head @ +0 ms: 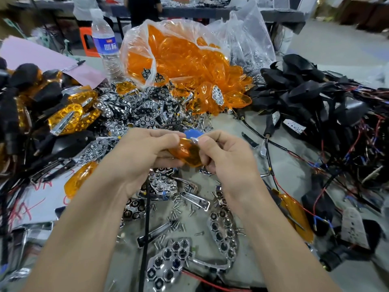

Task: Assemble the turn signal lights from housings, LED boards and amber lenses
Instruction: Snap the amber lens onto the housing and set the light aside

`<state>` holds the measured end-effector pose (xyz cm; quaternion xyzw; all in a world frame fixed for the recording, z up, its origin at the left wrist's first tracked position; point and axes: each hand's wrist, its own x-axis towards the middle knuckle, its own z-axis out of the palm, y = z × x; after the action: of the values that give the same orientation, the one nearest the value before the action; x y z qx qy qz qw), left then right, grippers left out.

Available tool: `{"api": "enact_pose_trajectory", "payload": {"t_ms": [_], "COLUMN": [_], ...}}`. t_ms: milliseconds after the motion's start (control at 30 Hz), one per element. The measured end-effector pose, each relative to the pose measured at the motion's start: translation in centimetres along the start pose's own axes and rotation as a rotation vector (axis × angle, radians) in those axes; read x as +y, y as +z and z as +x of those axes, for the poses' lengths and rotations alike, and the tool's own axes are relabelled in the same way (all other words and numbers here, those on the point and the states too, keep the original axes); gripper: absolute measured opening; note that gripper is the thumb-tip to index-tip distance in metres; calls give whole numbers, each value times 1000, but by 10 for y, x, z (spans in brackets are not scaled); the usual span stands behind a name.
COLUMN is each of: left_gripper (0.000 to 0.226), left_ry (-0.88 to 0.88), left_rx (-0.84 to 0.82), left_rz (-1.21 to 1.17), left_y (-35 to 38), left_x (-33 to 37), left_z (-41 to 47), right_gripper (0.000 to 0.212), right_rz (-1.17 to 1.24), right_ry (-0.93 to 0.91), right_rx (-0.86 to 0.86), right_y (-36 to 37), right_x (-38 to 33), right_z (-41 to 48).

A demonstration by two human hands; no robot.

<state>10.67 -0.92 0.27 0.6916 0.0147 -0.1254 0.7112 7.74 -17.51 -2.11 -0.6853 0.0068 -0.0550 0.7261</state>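
Note:
Above the table's middle my left hand (pixel 145 150) grips an amber lens (pixel 187 151) from the left. My right hand (pixel 223 152) pinches a small chrome piece (pixel 194 140) at the lens's top edge. A clear bag of amber lenses (pixel 179 53) lies open at the back centre. Chrome honeycomb reflectors (pixel 147 108) are heaped in front of it, and more chrome reflectors (pixel 174 260) lie near me. Black housings with wires (pixel 315 95) pile up at the right. Finished amber lights (pixel 67 116) lie stacked at the left.
A water bottle (pixel 105 43) stands at the back left beside a pink sheet (pixel 42 53). Loose screws (pixel 176 213) scatter below my hands. A blue object (pixel 192 133) shows behind my fingers. A person (pixel 143 9) stands at a far table.

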Motion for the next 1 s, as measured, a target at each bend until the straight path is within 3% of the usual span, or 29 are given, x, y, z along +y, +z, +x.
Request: {"api": "enact_pose_trajectory", "payload": {"t_ms": [267, 600, 867, 1000], "left_gripper": [9, 21, 29, 28], "left_ry": [59, 140, 167, 209], "left_rx": [59, 189, 176, 159], "left_rz": [-90, 18, 7, 21], "left_y": [6, 12, 17, 16], "left_x": [-3, -9, -9, -8], "left_z": [1, 3, 3, 0], "right_gripper": [27, 21, 33, 34], "right_rz": [-63, -225, -105, 39], "right_ry": [-11, -62, -10, 157], "right_rx": [1, 43, 90, -21], "right_y": [1, 12, 9, 2], "right_x": [-2, 13, 12, 7], "right_z": [0, -2, 3, 1]}}
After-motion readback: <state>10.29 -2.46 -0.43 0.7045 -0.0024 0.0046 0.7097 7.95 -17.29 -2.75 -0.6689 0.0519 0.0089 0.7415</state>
